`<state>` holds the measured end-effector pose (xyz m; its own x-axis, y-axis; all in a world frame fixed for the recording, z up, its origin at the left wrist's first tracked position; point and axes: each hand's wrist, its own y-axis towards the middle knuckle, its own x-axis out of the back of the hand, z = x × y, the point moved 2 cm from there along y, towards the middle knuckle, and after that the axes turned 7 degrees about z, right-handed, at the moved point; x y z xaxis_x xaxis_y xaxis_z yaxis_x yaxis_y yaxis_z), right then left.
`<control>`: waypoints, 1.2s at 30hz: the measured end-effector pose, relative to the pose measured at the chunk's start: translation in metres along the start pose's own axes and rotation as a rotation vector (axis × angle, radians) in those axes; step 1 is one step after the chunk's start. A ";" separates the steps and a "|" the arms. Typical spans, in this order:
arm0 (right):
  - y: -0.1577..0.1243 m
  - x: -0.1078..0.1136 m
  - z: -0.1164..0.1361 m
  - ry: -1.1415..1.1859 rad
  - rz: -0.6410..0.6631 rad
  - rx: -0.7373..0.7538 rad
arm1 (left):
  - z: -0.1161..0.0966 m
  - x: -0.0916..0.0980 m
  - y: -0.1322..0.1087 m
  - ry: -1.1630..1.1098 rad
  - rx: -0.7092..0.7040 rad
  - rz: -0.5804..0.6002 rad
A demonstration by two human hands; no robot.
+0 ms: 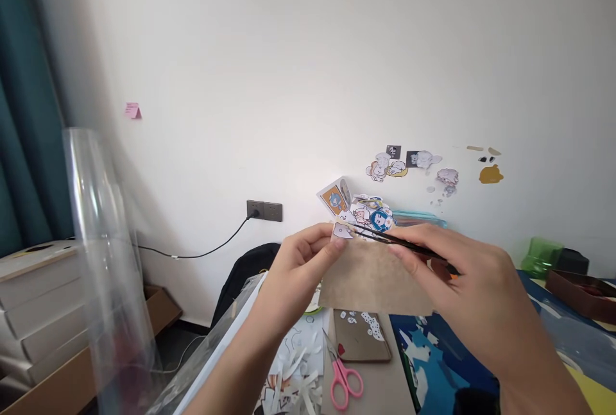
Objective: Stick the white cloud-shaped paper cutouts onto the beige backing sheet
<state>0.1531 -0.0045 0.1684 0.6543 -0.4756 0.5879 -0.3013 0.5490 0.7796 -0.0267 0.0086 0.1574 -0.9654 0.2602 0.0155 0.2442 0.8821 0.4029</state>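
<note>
My left hand [305, 254] pinches a small white paper cutout [342, 230] between thumb and fingers. My right hand [469, 280] grips black tweezers [409, 244], whose tips point left and meet the cutout's edge. Whether the tips clamp it, I cannot tell. Just beneath both hands is a tan, paper-like surface [378, 280]; its support is hidden. Several character stickers [382, 219] cluster behind the tweezers. Nearer to me lie pink-handled scissors [345, 381] and a brown notebook [359, 341] with white designs.
Paper scraps [301, 386] lie left of the scissors. A blue printed sheet [437, 360] is at the right, with a dark red box [582, 293] farther over. At the left stands a clear plastic roll [99, 261]. A cable runs to the wall socket [264, 210].
</note>
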 end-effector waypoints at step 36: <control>-0.003 0.003 -0.004 -0.014 -0.021 -0.029 | -0.003 0.001 -0.007 0.033 0.013 0.077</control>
<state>0.1588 -0.0046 0.1668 0.6502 -0.4971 0.5745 -0.2670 0.5584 0.7854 -0.0300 0.0019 0.1571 -0.9463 0.3142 0.0762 0.3185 0.8651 0.3876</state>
